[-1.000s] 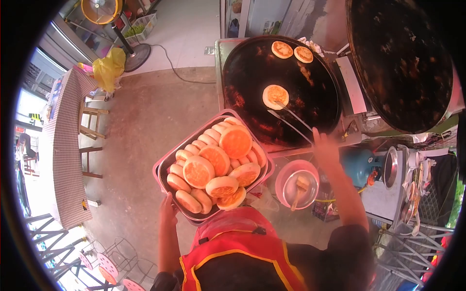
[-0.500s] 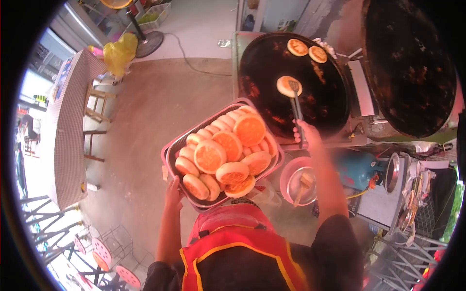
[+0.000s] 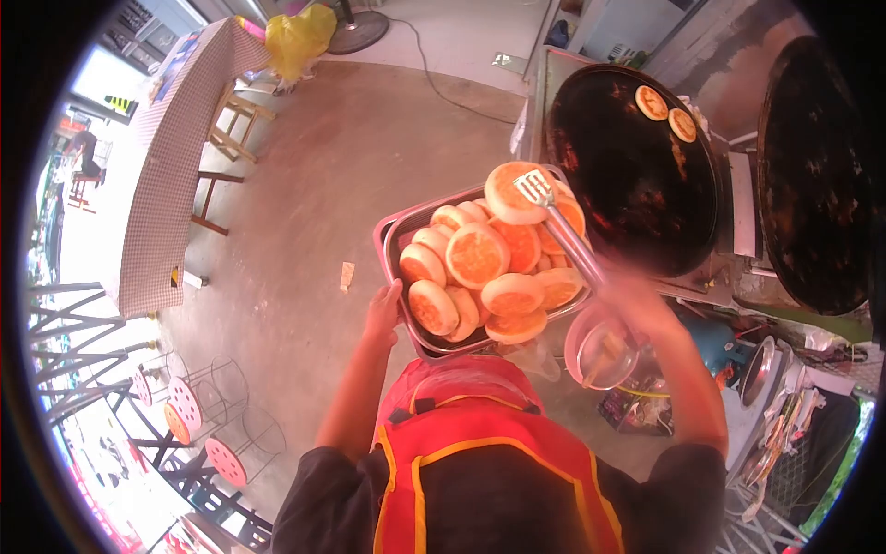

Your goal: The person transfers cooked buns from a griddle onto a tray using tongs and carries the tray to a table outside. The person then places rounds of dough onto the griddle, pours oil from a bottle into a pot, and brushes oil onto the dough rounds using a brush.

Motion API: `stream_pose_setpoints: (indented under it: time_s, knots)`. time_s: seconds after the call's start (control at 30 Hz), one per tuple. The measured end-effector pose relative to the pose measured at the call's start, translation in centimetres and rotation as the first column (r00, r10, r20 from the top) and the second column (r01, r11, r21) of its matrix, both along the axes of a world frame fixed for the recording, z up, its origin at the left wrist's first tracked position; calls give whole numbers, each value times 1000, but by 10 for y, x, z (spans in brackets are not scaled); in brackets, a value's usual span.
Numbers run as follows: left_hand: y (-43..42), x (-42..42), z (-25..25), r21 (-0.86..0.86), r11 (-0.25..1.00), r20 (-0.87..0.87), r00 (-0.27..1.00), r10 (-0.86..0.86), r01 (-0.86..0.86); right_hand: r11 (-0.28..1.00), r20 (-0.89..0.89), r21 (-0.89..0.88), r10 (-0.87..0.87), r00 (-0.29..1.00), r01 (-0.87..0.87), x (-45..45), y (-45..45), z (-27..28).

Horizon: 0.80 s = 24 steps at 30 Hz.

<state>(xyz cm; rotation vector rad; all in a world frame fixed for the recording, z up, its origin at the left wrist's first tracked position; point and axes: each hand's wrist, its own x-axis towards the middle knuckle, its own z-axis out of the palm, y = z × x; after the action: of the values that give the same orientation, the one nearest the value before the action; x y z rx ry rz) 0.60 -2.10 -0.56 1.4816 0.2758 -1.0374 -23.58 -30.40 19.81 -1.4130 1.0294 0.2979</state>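
My left hand (image 3: 384, 312) grips the left edge of a pink-rimmed tray (image 3: 383, 242) heaped with browned round breads (image 3: 477, 256). Metal tongs (image 3: 574, 238) are in my right hand (image 3: 633, 300), which is blurred. The slotted tip of the tongs lies over one bread (image 3: 515, 193) above the tray's upper right part; the other jaw is hidden. Two more breads (image 3: 652, 102) rest near the far edge of the round black griddle (image 3: 637, 185).
A raised black lid (image 3: 812, 185) stands right of the griddle. Below it are a pink bowl (image 3: 595, 351) with a brush and a blue gas cylinder (image 3: 711, 343). A checkered table (image 3: 161, 203) and stools (image 3: 242, 125) are at left. A person sits far left.
The tongs have closed on the bread at the griddle's middle and carried it left over the tray. The view has turned, so the griddle appears farther right.
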Motion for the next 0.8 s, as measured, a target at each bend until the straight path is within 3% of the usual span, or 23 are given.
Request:
stream_pose_setpoints:
  time_s: [0.17, 0.3, 0.33, 0.43, 0.47, 0.63, 0.8]
  knots:
    - [1, -1, 2, -31, 999, 44, 999, 20, -19, 977, -36, 163, 148, 988, -140, 43, 33, 22]
    - [2, -1, -1, -51, 998, 89, 995, 34, -29, 956, -102, 206, 235, 967, -211, 76, 51, 16]
    - [3, -1, 1, -10, 1000, 175, 985, -11, 13, 952, -117, 210, 251, 961, -223, 84, 55, 17]
    - [3, 0, 2, -11, 1000, 137, 991, -9, 11, 942, -176, 211, 300, 938, -262, 108, 65, 21]
    - [5, 0, 5, -36, 998, 241, 969, -47, 57, 935, -215, 177, 342, 915, -308, 117, 67, 22]
    - [5, 1, 2, -5, 999, 190, 981, -42, 43, 902, -357, 147, 430, 829, -405, 160, 72, 28]
    - [7, 2, 4, -13, 998, 131, 990, -55, 58, 915, -325, 173, 401, 856, -363, 173, 76, 32]
